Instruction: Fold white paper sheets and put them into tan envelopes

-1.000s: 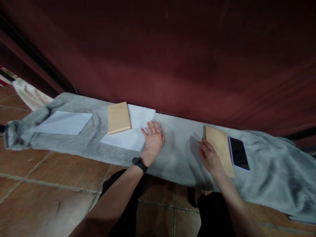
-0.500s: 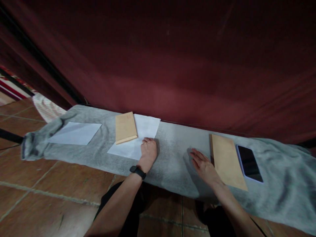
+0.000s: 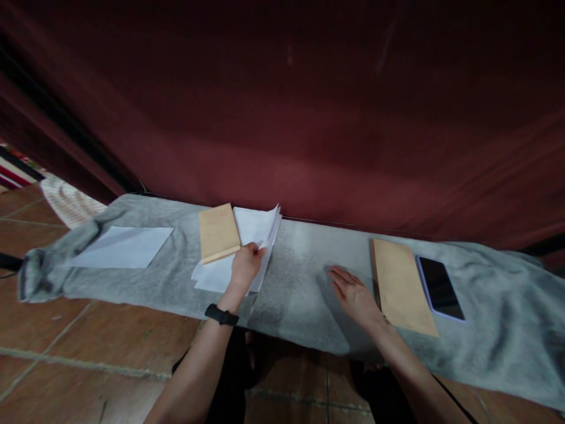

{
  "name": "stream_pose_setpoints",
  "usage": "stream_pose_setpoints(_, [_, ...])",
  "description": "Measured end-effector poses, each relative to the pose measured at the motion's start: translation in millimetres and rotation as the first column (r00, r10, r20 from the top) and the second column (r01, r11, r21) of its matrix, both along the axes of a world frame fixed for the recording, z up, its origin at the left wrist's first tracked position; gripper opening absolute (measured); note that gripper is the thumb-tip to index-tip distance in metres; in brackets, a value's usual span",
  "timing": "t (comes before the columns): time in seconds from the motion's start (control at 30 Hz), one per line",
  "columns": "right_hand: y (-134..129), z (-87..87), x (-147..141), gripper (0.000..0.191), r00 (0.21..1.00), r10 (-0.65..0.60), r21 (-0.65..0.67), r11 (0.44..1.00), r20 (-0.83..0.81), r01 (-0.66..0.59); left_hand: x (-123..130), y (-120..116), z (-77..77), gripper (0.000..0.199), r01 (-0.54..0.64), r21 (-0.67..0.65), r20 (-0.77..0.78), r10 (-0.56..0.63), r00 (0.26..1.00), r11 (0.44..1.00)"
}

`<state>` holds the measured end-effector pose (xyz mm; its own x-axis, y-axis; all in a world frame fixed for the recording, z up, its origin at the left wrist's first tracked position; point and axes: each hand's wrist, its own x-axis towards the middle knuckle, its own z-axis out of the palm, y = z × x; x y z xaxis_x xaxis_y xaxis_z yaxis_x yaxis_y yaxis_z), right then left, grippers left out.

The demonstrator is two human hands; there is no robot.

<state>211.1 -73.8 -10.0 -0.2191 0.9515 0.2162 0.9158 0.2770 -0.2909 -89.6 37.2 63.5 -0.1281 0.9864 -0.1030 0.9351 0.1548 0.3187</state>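
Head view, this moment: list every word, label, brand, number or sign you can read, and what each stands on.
No text can be read.
Left brown envelope: a faint reddish mark near its top right corner, too small and blurred to read.
White sheets, phone, black wristband: no legible text.

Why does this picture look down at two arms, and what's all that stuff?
There's no robot here, just a person. A camera worn on their head looks forward and down, so you see their own arms. On the grey cloth lie a single white sheet, a stack of white papers with a small brown envelope partly on top, a larger brown envelope and a phone. The left hand grips the stack near its right edge. The right hand is open and holds nothing, beside the larger envelope.
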Motion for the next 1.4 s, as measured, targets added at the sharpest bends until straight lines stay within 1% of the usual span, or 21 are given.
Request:
stream_pose_setpoints(0.1, [3.5,-0.4,-5.6,0.044,1.000,-0.001,-0.008,1.000,-0.028,0.001,5.3,5.4,-9.2,0.020,-0.055,0.055,0.174,0.044,0.984,0.997])
stream_pose_setpoints(0.2, [6.6,-0.8,-9.5,0.043,0.998,0.000,-0.024,1.000,-0.058,-0.002,4.8,14.2,-15.9,0.031,-0.100,0.055,0.373,0.072,0.925,0.993])
stream_pose_setpoints(0.27, [8.4,0.3,-11.5,0.043,0.995,-0.012,-0.038,0.999,-0.094,0.009,0.8,19.9,-16.0,0.037,-0.107,0.065,0.430,0.069,0.900,0.992])
stream_pose_setpoints(0.33, [9.9,3.3,-14.3,0.043,0.984,-0.031,-0.060,0.998,-0.177,0.021,-0.3,21.6,-13.9,0.039,-0.116,0.092,0.465,0.060,0.883,0.989])
stream_pose_setpoints(0.4, [11.1,7.8,-19.4,0.043,0.941,-0.056,-0.099,0.995,-0.334,0.024,7.8,16.3,-11.7,0.037,-0.120,0.123,0.503,0.042,0.864,0.985])
stream_pose_setpoints(0.47, [11.6,13.5,-26.8,0.045,0.831,-0.111,-0.177,0.984,-0.545,0.016,28.2,3.1,-11.3,0.034,-0.083,0.144,0.534,-0.006,0.845,0.986])
stream_pose_setpoints(0.5, [11.6,16.3,-30.7,0.047,0.740,-0.158,-0.227,0.974,-0.653,0.008,42.6,-5.9,-12.1,0.032,-0.042,0.149,0.552,-0.048,0.833,0.988])
stream_pose_setpoints(0.57, [11.4,21.4,-36.7,0.054,0.497,-0.280,-0.333,0.943,-0.822,-0.020,76.0,-26.0,-15.5,0.026,0.107,0.226,0.560,-0.219,0.799,0.968])
stream_pose_setpoints(0.63, [11.6,24.6,-37.8,0.059,0.242,-0.388,-0.409,0.912,-0.889,-0.041,109.7,-45.6,-20.2,0.020,0.225,0.258,0.491,-0.328,0.807,0.940])
stream_pose_setpoints(0.67, [12.2,25.1,-36.0,0.059,0.145,-0.424,-0.434,0.900,-0.894,-0.046,124.7,-54.2,-22.6,0.018,0.282,0.258,0.472,-0.375,0.798,0.924])
stream_pose_setpoints(0.7, [13.3,24.9,-32.8,0.057,0.079,-0.447,-0.451,0.891,-0.891,-0.044,137.7,-61.7,-24.8,0.016,0.331,0.262,0.469,-0.420,0.777,0.906])
stream_pose_setpoints(0.77, [16.8,22.3,-23.4,0.046,0.020,-0.465,-0.465,0.885,-0.885,-0.008,155.8,-73.2,-28.3,0.010,0.440,0.274,0.477,-0.519,0.710,0.855])
stream_pose_setpoints(0.83, [21.6,18.1,-12.7,0.035,0.028,-0.463,-0.460,0.885,-0.886,0.071,162.7,-80.0,-30.4,0.009,0.536,0.298,0.445,-0.612,0.654,0.790])
stream_pose_setpoints(0.93, [28.4,12.4,1.2,0.032,0.086,-0.457,-0.439,0.882,-0.885,0.170,156.1,-82.0,-32.4,0.035,0.644,0.340,0.236,-0.725,0.647,0.686])
stream_pose_setpoints(1.0, [31.4,10.2,8.4,0.035,0.142,-0.429,-0.411,0.901,-0.892,0.141,146.3,-79.4,-34.8,0.052,0.690,0.337,0.041,-0.742,0.669,0.641])
stream_pose_setpoints(1.03, [32.3,9.3,11.5,0.037,0.183,-0.413,-0.401,0.911,-0.892,0.098,141.4,-77.6,-36.6,0.055,0.706,0.319,-0.039,-0.735,0.677,0.633])
stream_pose_setpoints(1.1, [33.3,7.2,17.5,0.040,0.277,-0.406,-0.415,0.910,-0.871,0.030,133.8,-74.5,-41.1,0.056,0.727,0.273,-0.149,-0.719,0.679,0.630])
stream_pose_setpoints(1.2, [33.2,2.2,24.9,0.045,0.416,-0.411,-0.433,0.900,-0.811,0.046,129.3,-73.7,-49.0,0.056,0.769,0.226,-0.233,-0.733,0.639,0.598])
stream_pose_setpoints(1.3, [30.0,-2.0,28.7,0.052,0.633,-0.417,-0.351,0.906,-0.652,0.234,131.3,-76.7,-56.6,0.052,0.807,0.209,-0.267,-0.762,0.590,0.552])
stream_pose_setpoints(1.37, [25.8,-1.7,28.1,0.061,0.775,-0.430,-0.196,0.903,-0.464,0.383,133.6,-78.9,-60.7,0.050,0.825,0.207,-0.275,-0.777,0.566,0.527])
stream_pose_setpoints(1.4, [23.4,-0.6,26.9,0.066,0.827,-0.431,-0.097,0.899,-0.362,0.427,134.6,-79.8,-62.3,0.049,0.830,0.207,-0.279,-0.782,0.557,0.518])
